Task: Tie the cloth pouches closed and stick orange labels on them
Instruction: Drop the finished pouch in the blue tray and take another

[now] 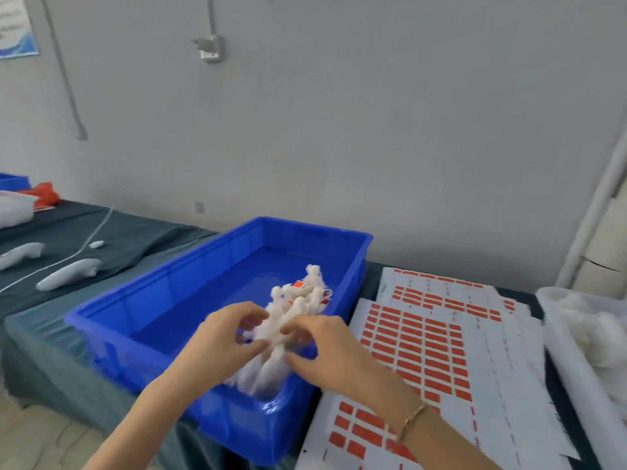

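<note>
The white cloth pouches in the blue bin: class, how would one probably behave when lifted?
The pouches look soft and crumpled, so probably floppy. Both hands gather several at once, suggesting they are light. Fabric probably grips rather than slips.

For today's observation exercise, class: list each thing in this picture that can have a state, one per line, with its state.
Blue crate: open-topped, mostly bare inside.
Pile of white pouches: heaped at the crate's near right end.
Left hand: fingers closed on the pile.
Right hand: fingers closed on the pile.
Orange label sheets: overlapping, flat beside the crate, partly used.
Loose pouches: lying on the dark cloth.
</note>
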Tool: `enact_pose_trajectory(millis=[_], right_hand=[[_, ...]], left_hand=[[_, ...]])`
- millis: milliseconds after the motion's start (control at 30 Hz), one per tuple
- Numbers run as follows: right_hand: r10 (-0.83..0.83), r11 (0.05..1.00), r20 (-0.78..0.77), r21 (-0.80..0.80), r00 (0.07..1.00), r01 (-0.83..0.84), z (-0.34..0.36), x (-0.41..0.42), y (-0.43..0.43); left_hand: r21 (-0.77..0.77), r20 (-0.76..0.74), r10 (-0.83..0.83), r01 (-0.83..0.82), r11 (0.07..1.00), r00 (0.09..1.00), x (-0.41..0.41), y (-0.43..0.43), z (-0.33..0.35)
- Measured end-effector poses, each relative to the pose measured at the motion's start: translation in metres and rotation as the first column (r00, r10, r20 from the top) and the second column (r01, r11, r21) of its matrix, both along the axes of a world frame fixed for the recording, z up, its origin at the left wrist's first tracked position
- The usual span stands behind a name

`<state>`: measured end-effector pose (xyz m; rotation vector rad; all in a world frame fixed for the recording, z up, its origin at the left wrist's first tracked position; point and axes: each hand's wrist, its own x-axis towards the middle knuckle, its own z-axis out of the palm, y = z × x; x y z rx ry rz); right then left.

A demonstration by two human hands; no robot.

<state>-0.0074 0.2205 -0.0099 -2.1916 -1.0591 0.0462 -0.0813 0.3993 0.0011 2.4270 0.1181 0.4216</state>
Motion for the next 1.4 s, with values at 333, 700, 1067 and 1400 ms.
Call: enact_pose_trajectory(millis=[333, 700, 1067, 1400], right_hand=[[-0.46, 0.84, -0.102, 0.27, 0.882, 0.47, -0.001, -0.038, -0.165], [-0.878, 0.47, -0.019, 0.155, 0.478, 0.869, 0.01, -0.079, -0.398], [-0.929, 0.312, 0.073, -0.37, 0.363, 0.875, -0.013, -0.037, -0.497], [-0.841, 0.198, 0.33, -0.549, 0.428, 0.812, -0.031, -0.003, -0.49]], left_hand=[[-0.154, 0.23, -0.395, 0.434, 0.887, 0.889, 0.026, -0.202, 0.02], [-0.145, 0.109, -0.827, 0.832, 0.536, 0.552, 0.066, -0.415, -0.01], [0.243, -0.249, -0.817, 0.851, 0.466, 0.519, 0.117, -0.549, -0.036], [0.327, -0.291, -0.753, 0.801, 0.501, 0.59, 0.133, -0.569, -0.057]])
